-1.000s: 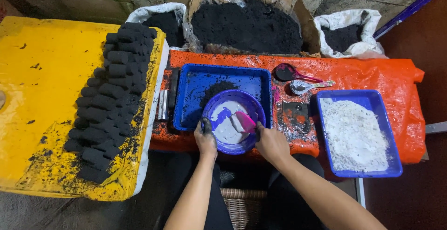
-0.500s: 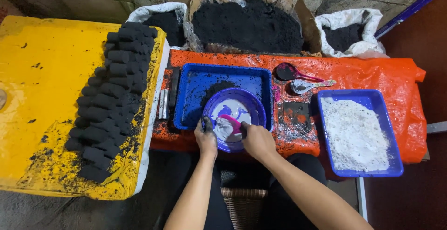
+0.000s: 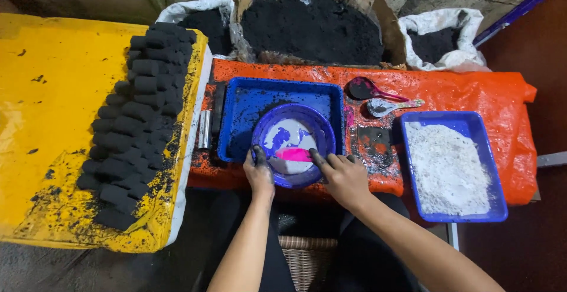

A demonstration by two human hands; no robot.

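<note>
At the front edge of the orange-covered table (image 3: 472, 97), a round purple bowl (image 3: 293, 144) sits tilted against the near rim of a blue tray (image 3: 248, 100). The left hand (image 3: 260, 173) clamps the bowl's near-left rim, thumb hooked over the edge. The right hand (image 3: 342, 177) grips the near-right rim, fingers closed on it; half a second ago that hand was reaching into the bowl with a pink scraper (image 3: 293, 154), which now lies loose on the grey-white paste inside. So the stirring has paused and both hands have shifted to holding the bowl itself.

Right of the bowl, 2 spoons (image 3: 378, 97) lie on the orange sheet, and beyond them a second blue tray (image 3: 452, 165) holds white powder. Left of the bowl, black pressed blocks (image 3: 136, 121) are stacked in rows along a yellow board (image 3: 47, 103). Behind the bowl, 3 open sacks of black powder (image 3: 313, 29) stand against the wall.
</note>
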